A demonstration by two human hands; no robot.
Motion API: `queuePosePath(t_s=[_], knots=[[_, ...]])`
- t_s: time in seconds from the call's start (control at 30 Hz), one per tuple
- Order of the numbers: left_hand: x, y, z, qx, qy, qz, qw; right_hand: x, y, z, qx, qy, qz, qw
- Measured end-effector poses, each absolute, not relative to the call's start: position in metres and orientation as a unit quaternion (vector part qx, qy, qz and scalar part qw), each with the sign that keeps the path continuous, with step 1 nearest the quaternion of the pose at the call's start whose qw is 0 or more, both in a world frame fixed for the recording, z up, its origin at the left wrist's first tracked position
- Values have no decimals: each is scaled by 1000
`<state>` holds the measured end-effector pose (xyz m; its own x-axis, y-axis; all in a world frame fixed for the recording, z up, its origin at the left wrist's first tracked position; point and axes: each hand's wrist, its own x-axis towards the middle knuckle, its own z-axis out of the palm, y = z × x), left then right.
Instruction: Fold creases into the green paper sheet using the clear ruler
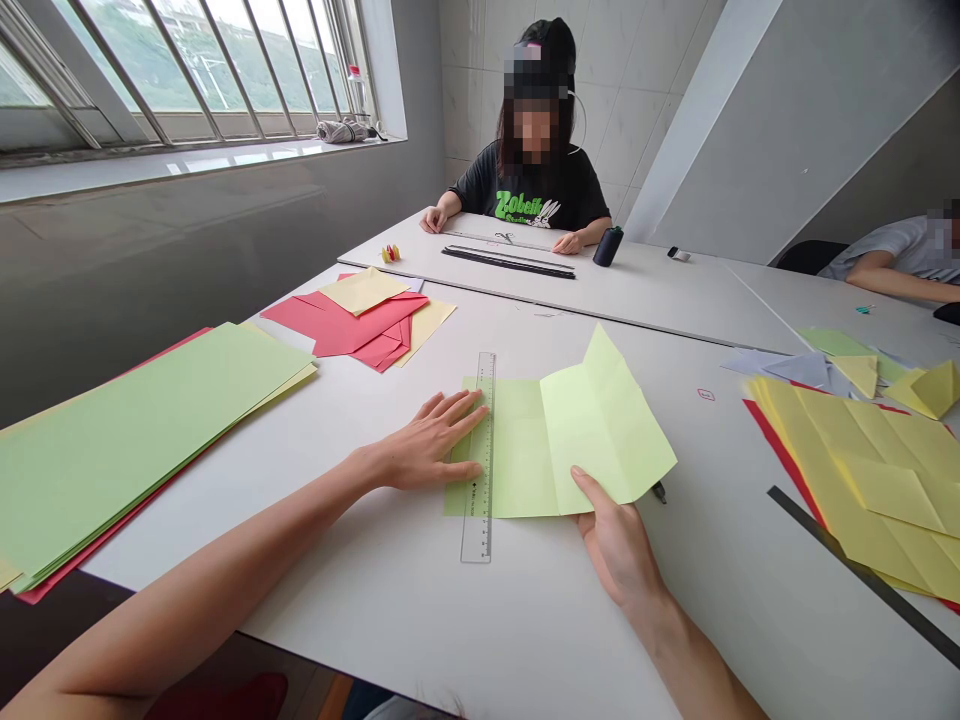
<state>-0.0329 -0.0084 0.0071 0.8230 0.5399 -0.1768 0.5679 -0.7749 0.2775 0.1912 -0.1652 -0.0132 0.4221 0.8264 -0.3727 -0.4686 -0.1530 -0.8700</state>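
If the ruler (484, 520) under the flat left hand (439, 440) is nudged, green paper (525, 450) pinched by the right hand (619, 545) could be skewed.

From afar I see a black-shirted person (551, 178) seated across the white table (559, 600), a dark spool (608, 246) near black strips (510, 263), and a barred window (199, 75) at left.
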Motion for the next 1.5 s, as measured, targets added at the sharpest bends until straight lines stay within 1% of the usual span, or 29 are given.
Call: queuePosePath(t_s=[1.5], knots=[[-33, -8, 5, 943, 292, -38, 154, 193, -166, -18, -564, -170, 510, 627]])
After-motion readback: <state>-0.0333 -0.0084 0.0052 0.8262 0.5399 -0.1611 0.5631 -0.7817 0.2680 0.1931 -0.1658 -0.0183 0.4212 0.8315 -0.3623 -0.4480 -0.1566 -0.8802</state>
